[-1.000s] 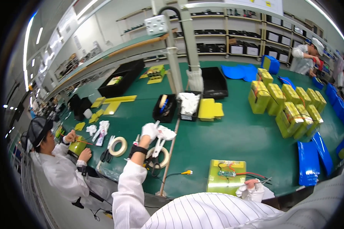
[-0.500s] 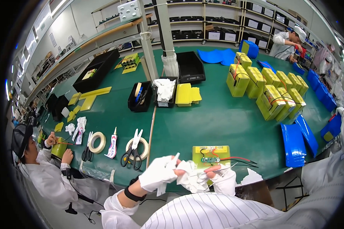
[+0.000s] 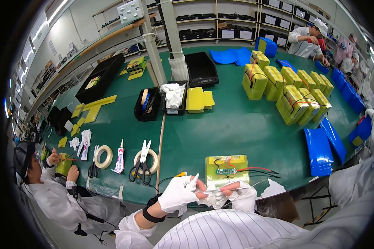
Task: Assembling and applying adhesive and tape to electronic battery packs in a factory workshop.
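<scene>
— Tape strip (image 3: 210, 195), a small pale piece, is what I see pinched between both hands in the head view, low in the picture just over my chest. Its exact kind is hard to tell.

— How do the hands stand?

— My left hand (image 3: 179, 194), in a white glove, is closed on one end of the strip with one finger sticking up. My right hand (image 3: 237, 194), also gloved but with bare fingertips (image 3: 227, 189), is closed on the other end. The two hands touch.

— And what lies about them?

— Just beyond them on the green table (image 3: 237, 128) sits a flat yellow-green battery pack (image 3: 227, 168) with a small circuit board and red and black wires. Left of it, scissors (image 3: 142, 166) lie across a tape roll (image 3: 147, 161). Farther left is a second tape roll (image 3: 103, 156), beside a seated person (image 3: 50, 186). Yellow packs (image 3: 291, 89) stand well apart at the far right.
</scene>
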`<state>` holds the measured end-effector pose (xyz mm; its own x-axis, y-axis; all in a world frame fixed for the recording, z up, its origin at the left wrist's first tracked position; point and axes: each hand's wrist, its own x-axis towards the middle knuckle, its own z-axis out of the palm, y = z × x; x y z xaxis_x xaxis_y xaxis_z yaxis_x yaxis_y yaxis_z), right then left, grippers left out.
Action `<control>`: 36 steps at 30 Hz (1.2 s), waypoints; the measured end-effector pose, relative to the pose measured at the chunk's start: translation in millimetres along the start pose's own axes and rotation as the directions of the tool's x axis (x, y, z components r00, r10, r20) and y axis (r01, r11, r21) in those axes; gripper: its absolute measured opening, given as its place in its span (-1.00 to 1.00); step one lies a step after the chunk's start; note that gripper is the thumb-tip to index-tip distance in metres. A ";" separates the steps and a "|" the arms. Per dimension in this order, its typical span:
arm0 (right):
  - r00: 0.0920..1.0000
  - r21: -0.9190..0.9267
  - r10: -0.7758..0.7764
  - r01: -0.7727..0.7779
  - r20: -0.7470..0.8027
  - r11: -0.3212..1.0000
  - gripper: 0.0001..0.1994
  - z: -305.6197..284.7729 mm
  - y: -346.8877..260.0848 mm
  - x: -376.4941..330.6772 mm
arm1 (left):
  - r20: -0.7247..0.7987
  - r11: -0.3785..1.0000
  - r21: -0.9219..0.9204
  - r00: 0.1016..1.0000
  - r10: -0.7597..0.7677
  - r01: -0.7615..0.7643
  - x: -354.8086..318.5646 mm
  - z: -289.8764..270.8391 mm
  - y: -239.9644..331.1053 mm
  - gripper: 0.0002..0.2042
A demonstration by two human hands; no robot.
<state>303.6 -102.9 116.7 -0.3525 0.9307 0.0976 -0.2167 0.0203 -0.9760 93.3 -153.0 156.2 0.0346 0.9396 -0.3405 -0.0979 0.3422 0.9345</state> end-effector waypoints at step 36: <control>0.971 0.110 -0.019 0.046 -0.238 0.993 -0.82 -33.0 16.4 1.1 | -0.735 0.875 0.412 0.474 0.485 -0.255 62.3 -217.7 43.3 -0.67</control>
<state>329.7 -89.5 94.4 -0.1220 0.9903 0.0671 -0.3319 0.0230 -0.9430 -125.3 -79.9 152.9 -0.7625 0.6102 0.2152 0.3155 0.0602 0.9470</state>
